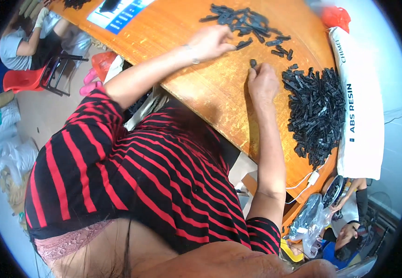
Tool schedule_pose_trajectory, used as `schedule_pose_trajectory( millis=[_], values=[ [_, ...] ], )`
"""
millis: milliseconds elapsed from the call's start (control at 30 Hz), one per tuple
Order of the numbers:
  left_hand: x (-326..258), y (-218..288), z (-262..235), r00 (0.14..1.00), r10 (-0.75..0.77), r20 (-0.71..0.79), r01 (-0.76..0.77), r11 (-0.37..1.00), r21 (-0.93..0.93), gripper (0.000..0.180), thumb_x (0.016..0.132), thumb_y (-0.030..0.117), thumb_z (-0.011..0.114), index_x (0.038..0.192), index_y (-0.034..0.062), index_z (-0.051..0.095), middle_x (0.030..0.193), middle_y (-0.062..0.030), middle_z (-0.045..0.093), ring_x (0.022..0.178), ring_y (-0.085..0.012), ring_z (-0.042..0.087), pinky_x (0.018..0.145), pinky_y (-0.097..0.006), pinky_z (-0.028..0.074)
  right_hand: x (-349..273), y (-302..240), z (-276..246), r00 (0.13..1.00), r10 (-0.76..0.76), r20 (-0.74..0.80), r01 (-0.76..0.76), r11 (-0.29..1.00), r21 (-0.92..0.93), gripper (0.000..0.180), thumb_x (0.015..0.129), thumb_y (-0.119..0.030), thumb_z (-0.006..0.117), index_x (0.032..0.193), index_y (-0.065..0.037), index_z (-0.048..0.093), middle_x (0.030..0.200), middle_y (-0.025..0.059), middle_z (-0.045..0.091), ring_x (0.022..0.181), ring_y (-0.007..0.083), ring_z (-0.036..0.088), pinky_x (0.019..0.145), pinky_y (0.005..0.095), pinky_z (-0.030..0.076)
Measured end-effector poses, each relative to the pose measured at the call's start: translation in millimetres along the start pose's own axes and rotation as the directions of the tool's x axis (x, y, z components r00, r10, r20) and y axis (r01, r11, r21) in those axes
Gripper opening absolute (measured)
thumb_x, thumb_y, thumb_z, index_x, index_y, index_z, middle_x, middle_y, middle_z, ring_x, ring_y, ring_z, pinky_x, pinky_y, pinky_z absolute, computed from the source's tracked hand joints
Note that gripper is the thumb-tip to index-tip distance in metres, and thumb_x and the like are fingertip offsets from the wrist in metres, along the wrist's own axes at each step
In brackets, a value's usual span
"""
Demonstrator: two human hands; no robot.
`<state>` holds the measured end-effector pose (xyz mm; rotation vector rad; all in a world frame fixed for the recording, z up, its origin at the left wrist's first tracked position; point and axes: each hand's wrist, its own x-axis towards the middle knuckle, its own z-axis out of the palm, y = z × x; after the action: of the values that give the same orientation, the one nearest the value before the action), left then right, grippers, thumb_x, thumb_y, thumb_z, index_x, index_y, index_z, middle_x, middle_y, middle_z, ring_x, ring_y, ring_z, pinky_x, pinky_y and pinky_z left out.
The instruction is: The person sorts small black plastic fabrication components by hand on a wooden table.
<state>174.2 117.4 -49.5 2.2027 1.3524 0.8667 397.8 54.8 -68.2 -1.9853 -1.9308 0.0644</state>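
Over the orange-brown table [201, 88], my right hand [264, 84] is closed, with a small black plastic piece [253, 63] pinched at its fingertips. Farther left, my left hand [212, 42] has its fingers drawn together at the near end of a slim black plastic part [243, 44]; the exact grip is hard to make out. Just beyond both hands spreads a loose group of black plastic parts [242, 21]. To the right of my right hand lies a much larger, dense heap of small black parts [314, 113].
A white printed sack [360, 106] borders the heap on the right, with a red bag [336, 18] behind it. A white cable [313, 178] runs over the right edge. A blue-and-white sheet [117, 16] lies far left. Other people sit at left, by a red chair [25, 79], and lower right.
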Motion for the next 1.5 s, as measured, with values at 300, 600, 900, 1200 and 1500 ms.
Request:
schedule_pose_trajectory(
  millis=[300, 600, 900, 1200, 1500],
  values=[
    [49, -2, 46, 0.994, -0.106, 0.028, 0.103, 0.991, 0.090, 0.025, 0.086, 0.028, 0.074, 0.088, 0.0038, 0.067, 0.079, -0.0109, 0.071, 0.077, -0.0265, 0.070, 0.072, -0.040, 0.056, -12, -30, -1, 0.987, -0.158, -0.025, 0.159, 0.969, 0.190, 0.021, 0.089, -0.024, 0.071, 0.099, -0.007, 0.064, 0.093, 0.0163, 0.065, 0.081, 0.0374, 0.066, 0.074, 0.0479, 0.053],
    [14, 21, 20, 0.839, -0.185, 0.511, 0.533, 0.470, -0.704, 0.017, 0.095, 0.023, 0.073, 0.091, 0.0066, 0.068, 0.081, -0.0020, 0.072, 0.065, -0.0061, 0.067, 0.059, -0.018, 0.055, -5, -30, -12, 0.965, 0.156, 0.210, -0.254, 0.368, 0.894, 0.018, 0.101, -0.010, 0.059, 0.111, 0.005, 0.062, 0.076, 0.0072, 0.066, 0.055, 0.0122, 0.060, 0.047, 0.0280, 0.049],
    [10, -5, 30, 0.912, -0.136, 0.386, 0.347, 0.759, -0.551, 0.018, 0.091, 0.021, 0.077, 0.092, 0.0050, 0.069, 0.078, -0.0007, 0.068, 0.069, -0.0071, 0.064, 0.062, -0.022, 0.054, -12, -8, -3, 0.834, 0.149, 0.532, -0.552, 0.242, 0.798, 0.016, 0.099, -0.012, 0.063, 0.099, 0.004, 0.061, 0.067, 0.0082, 0.064, 0.046, 0.0122, 0.055, 0.042, 0.0276, 0.047],
    [7, -5, 38, 0.934, -0.209, 0.290, 0.317, 0.860, -0.400, 0.016, 0.088, 0.015, 0.078, 0.087, 0.0036, 0.067, 0.072, -0.0024, 0.066, 0.064, -0.0094, 0.062, 0.058, -0.025, 0.051, 2, -9, -2, 0.813, 0.183, 0.553, -0.582, 0.237, 0.778, 0.015, 0.098, -0.011, 0.065, 0.096, 0.002, 0.058, 0.068, 0.0089, 0.064, 0.045, 0.0127, 0.055, 0.041, 0.0280, 0.047],
    [1, -6, 43, 0.961, -0.207, 0.186, 0.241, 0.952, -0.186, 0.022, 0.086, 0.022, 0.079, 0.086, 0.0042, 0.066, 0.074, -0.0052, 0.066, 0.070, -0.0167, 0.065, 0.066, -0.034, 0.052, 12, -10, 2, 0.859, 0.175, 0.481, -0.485, 0.577, 0.657, 0.017, 0.095, -0.011, 0.069, 0.088, 0.001, 0.058, 0.064, 0.0079, 0.065, 0.047, 0.0122, 0.056, 0.040, 0.0288, 0.043]
  ],
)
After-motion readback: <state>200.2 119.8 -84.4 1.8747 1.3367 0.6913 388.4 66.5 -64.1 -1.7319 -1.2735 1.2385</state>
